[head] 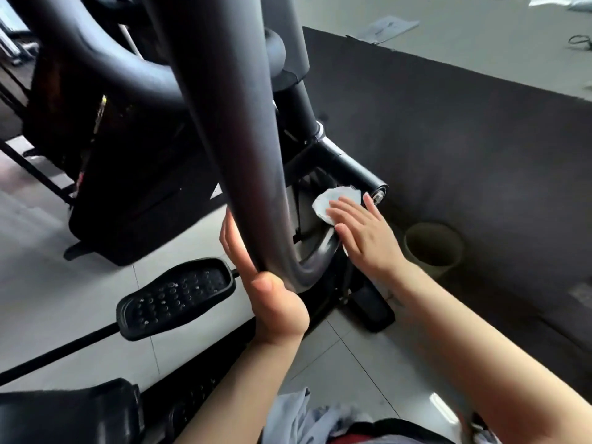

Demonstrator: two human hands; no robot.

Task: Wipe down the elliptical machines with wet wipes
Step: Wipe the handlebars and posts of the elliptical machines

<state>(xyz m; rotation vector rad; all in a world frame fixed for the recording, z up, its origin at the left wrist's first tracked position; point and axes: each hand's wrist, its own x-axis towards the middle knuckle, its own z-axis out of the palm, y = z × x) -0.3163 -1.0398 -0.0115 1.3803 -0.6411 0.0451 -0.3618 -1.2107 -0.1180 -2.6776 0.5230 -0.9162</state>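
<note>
A dark grey curved arm [243, 149] of the elliptical machine fills the middle of the view. My left hand [272, 293] grips that arm at its lower bend, with the thumb in front and the fingers wrapped behind. My right hand [362, 233] lies flat, fingers spread, pressing a white wet wipe [333, 200] against the machine's lower frame just below a black tube [355, 169]. Part of the wipe is hidden under my fingers. A black studded pedal [176, 298] sits to the left of my left hand.
A dark floor mat [464, 139] runs along the right with a round pot-like container [432, 248] on it. Pale floor tiles [346, 363] lie below. Another black machine body [105, 155] stands at the left. White papers [387, 27] lie on the floor at the far top right.
</note>
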